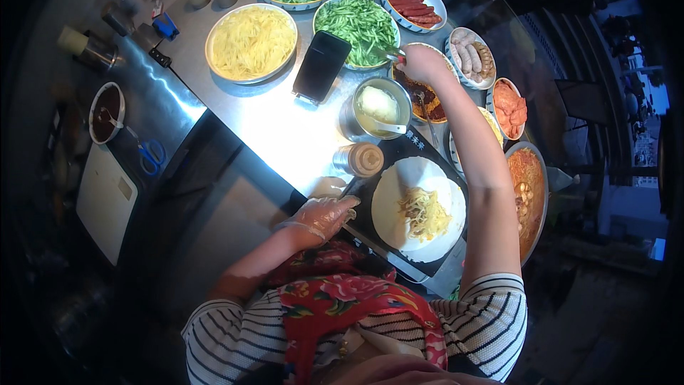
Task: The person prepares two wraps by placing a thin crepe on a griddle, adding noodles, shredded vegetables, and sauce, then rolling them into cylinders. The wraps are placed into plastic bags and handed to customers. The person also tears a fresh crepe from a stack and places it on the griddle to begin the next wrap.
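My right hand [422,63] is closed around tongs [388,52], their tips over the far plate of green strips [356,21]. My gloved left hand [322,215], fingers loosely curled, rests on the near black board [376,239] beside the flatbread [417,208].

Bare desk [285,125] lies at ten o'clock from the wrap [417,210], open between phone [320,65] and shaker [360,160]. At twelve the bowl [377,107] blocks; from one to four, plates [509,107] crowd the edge, touching one another.
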A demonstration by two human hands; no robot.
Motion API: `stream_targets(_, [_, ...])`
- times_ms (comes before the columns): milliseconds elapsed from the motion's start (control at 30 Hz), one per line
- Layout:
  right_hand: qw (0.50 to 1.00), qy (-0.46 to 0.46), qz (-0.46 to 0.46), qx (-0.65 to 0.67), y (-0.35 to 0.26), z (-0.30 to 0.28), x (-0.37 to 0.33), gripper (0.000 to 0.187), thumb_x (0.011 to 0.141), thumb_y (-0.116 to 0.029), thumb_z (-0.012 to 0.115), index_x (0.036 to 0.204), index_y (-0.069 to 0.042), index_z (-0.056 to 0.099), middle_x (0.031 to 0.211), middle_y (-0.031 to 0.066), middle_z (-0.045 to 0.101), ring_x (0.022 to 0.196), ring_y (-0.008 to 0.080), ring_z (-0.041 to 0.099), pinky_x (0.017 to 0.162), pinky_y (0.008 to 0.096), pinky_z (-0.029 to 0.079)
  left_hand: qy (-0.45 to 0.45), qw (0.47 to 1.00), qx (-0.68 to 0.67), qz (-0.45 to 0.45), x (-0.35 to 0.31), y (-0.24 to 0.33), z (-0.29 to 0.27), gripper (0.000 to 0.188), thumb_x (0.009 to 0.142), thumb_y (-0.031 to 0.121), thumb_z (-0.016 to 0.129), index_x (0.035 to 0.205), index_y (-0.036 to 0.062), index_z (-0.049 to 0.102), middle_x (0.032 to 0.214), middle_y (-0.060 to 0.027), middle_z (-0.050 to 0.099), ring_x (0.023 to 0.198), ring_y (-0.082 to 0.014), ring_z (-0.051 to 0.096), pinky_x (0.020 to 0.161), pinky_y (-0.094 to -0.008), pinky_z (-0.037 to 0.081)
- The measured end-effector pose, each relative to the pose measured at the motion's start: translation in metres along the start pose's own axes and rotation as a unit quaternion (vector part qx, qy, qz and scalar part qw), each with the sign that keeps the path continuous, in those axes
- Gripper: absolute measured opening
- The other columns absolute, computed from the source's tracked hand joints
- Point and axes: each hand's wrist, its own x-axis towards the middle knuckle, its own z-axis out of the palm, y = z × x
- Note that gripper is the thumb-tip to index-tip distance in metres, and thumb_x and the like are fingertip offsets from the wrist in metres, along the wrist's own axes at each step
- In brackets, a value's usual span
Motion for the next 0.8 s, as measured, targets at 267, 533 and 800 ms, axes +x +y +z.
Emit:
stream_targets(267, [0.99, 0.135, -0.012, 0.033, 0.022, -0.033, -0.088, 0.046, 0.091, -0.024, 0.068, 0.134, -0.009, 0.06, 0.101, 0.0179, 0.071, 0.094, 0.0362, 0.068, 0.081, 0.0477, 0.055, -0.022, 0.999, 0.039, -0.006, -0.004, 0.015, 0.016, 0.034, 0.098, 0.015, 0.057, 0.131, 0.0126, 0.056, 0.095, -0.02, 0.068, 0.092, -0.0411, 0.065, 0.083, -0.0494, 0.05])
stream_targets(533, [0.99, -0.022, -0.003, 0.136, 0.057, 0.016, -0.324, 0.048, 0.09, -0.02, 0.068, 0.135, -0.01, 0.059, 0.097, 0.0184, 0.07, 0.094, 0.0372, 0.067, 0.083, 0.047, 0.053, -0.061, 0.996, 0.061, -0.021, -0.009, 0.039, 0.048, 0.029, 0.097, 0.015, 0.056, 0.126, 0.0103, 0.056, 0.094, -0.0203, 0.067, 0.087, -0.0424, 0.064, 0.08, -0.0493, 0.051])
stream_targets(800, [0.966, -0.118, 0.101, 0.209, 0.099, 0.126, -0.441, 0.056, 0.091, -0.028, 0.071, 0.14, -0.009, 0.053, 0.106, 0.018, 0.068, 0.101, 0.0374, 0.066, 0.085, 0.046, 0.053, -0.033, 0.992, 0.097, 0.07, 0.012, 0.078, 0.091, 0.03, 0.099, 0.014, 0.059, 0.128, 0.0094, 0.061, 0.107, -0.0172, 0.069, 0.095, -0.0359, 0.067, 0.082, -0.0406, 0.054])
